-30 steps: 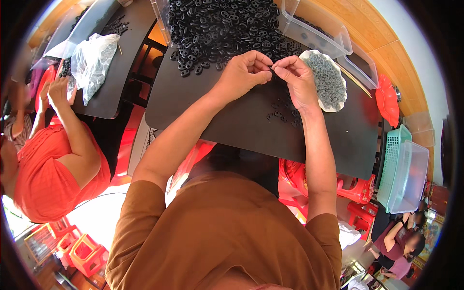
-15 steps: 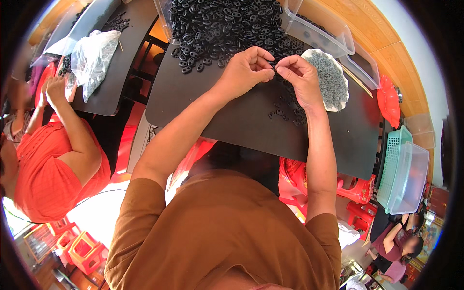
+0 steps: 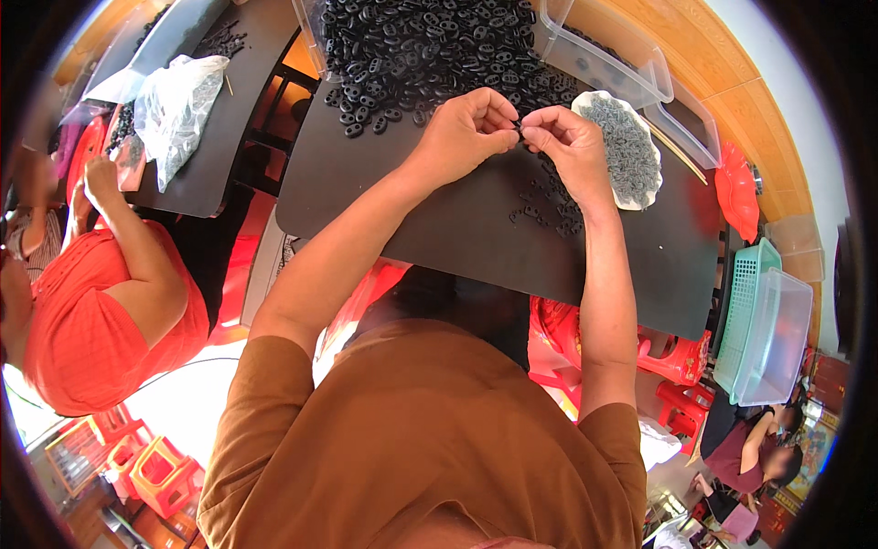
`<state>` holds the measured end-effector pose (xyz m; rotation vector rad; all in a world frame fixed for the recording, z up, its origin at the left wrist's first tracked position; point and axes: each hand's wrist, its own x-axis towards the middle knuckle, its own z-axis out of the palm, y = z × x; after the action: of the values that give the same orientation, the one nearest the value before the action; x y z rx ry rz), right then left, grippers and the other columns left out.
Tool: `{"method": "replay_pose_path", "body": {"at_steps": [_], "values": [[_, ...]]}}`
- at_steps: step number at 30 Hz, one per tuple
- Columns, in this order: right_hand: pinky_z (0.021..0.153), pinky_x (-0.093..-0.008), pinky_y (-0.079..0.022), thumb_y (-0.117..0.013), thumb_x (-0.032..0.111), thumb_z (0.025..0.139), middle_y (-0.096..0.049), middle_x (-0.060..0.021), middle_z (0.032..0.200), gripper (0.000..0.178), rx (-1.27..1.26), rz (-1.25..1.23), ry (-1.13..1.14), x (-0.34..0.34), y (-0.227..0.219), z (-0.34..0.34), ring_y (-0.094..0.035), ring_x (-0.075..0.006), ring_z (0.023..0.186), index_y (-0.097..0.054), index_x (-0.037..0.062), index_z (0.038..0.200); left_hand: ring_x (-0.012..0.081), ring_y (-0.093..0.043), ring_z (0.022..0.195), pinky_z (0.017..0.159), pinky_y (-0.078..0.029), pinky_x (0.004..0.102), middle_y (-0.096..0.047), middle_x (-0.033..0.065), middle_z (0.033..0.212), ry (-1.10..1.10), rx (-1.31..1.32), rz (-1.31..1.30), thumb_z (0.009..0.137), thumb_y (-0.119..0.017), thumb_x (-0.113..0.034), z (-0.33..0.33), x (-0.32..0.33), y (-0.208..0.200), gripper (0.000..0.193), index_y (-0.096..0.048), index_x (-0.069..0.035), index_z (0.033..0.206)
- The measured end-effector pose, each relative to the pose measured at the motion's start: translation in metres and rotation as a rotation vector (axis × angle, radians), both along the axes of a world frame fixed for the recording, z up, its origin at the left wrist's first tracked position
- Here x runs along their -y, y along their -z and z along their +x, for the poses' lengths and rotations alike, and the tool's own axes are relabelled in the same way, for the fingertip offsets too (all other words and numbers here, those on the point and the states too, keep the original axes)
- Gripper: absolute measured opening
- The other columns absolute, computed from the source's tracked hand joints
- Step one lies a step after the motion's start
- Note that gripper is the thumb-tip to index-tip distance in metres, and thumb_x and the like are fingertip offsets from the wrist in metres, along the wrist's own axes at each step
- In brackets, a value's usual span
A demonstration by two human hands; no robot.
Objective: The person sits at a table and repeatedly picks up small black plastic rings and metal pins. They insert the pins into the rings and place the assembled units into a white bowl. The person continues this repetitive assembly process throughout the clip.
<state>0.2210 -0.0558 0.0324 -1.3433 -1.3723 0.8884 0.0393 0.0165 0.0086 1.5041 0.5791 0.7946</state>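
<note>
Left fingers point(image 3: 499, 141) and right fingers point(image 3: 543, 140) pinch a dark piece point(image 3: 519, 129) near a black heap point(image 3: 425, 50) and white dish point(image 3: 585, 99).

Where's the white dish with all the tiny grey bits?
In the head view, the white dish is right of centre on the dark table, just to the right of the right hand, between it and the pale sticks.

A person's left hand point(image 3: 468, 133) and right hand point(image 3: 572, 151) meet fingertip to fingertip above a dark table point(image 3: 457, 224), pinching a small dark piece point(image 3: 520, 126) mostly hidden by the fingers. Beyond lies a heap of black two-holed pieces point(image 3: 430, 46). Just beside the right hand, a white dish point(image 3: 586, 100) holds tiny grey pieces point(image 3: 626, 151). At left, a co-worker in red point(image 3: 114, 320) is near a clear plastic bag point(image 3: 178, 114).
</note>
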Motion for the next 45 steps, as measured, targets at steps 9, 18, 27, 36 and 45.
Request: {"method": "replay_pose_path", "body": {"at_steps": [9,18,27,36,45], "values": [[0.067,-0.0255,-0.048,-0.068,0.006,0.09,-0.065,-0.0009,0.079,0.005,0.261,-0.032,0.018,0.005,-0.015,-0.007,-0.058,-0.01,0.072,-0.065,0.0024,0.092,0.0085,-0.064,0.083,0.076,-0.053,0.0238,-0.067,0.0031,0.09,-0.005,-0.064,0.062,0.085,-0.071,-0.002,0.001,0.0,0.002,0.019,-0.061,-0.001,0.101],[0.069,-0.0328,-0.047,-0.066,0.01,0.09,-0.063,-0.0092,0.078,0.011,0.46,0.046,0.004,0.006,-0.017,-0.011,-0.059,-0.0217,0.073,-0.059,0.0007,0.09,0.0088,-0.065,0.081,0.075,-0.053,0.0245,-0.068,0.0038,0.089,0.01,-0.05,0.057,0.085,-0.071,-0.002,0.0,0.001,0.002,0.018,-0.061,-0.001,0.1],[0.071,-0.0286,-0.047,-0.066,0.007,0.088,-0.065,-0.0053,0.081,0.006,0.384,-0.055,-0.029,0.008,-0.018,-0.007,-0.059,-0.0141,0.074,-0.064,0.001,0.089,0.0092,-0.065,0.081,0.074,-0.053,0.0245,-0.069,0.0048,0.09,0.035,-0.089,0.062,0.085,-0.071,-0.003,0.001,0.001,0.002,0.019,-0.061,-0.001,0.101],[0.075,-0.0271,-0.049,-0.066,0.002,0.086,-0.068,-0.0047,0.087,0.009,0.388,-0.033,-0.06,0.008,-0.017,0.002,-0.062,-0.0129,0.081,-0.068,0.0018,0.096,0.0097,-0.066,0.081,0.074,-0.053,0.025,-0.069,0.0057,0.09,0.043,-0.105,0.068,0.085,-0.071,-0.004,0.001,0.0,0.004,0.019,-0.061,-0.001,0.101],[0.07,-0.0326,-0.049,-0.063,-0.001,0.087,-0.063,-0.0076,0.084,0.009,0.52,0.078,-0.066,0.011,-0.023,-0.011,-0.062,-0.0213,0.079,-0.061,0.0045,0.094,0.0101,-0.066,0.081,0.074,-0.053,0.0254,-0.069,0.0056,0.09,0.049,-0.097,0.067,0.083,-0.071,-0.002,0.001,0.001,0.003,0.02,-0.061,-0.002,0.101]]}}
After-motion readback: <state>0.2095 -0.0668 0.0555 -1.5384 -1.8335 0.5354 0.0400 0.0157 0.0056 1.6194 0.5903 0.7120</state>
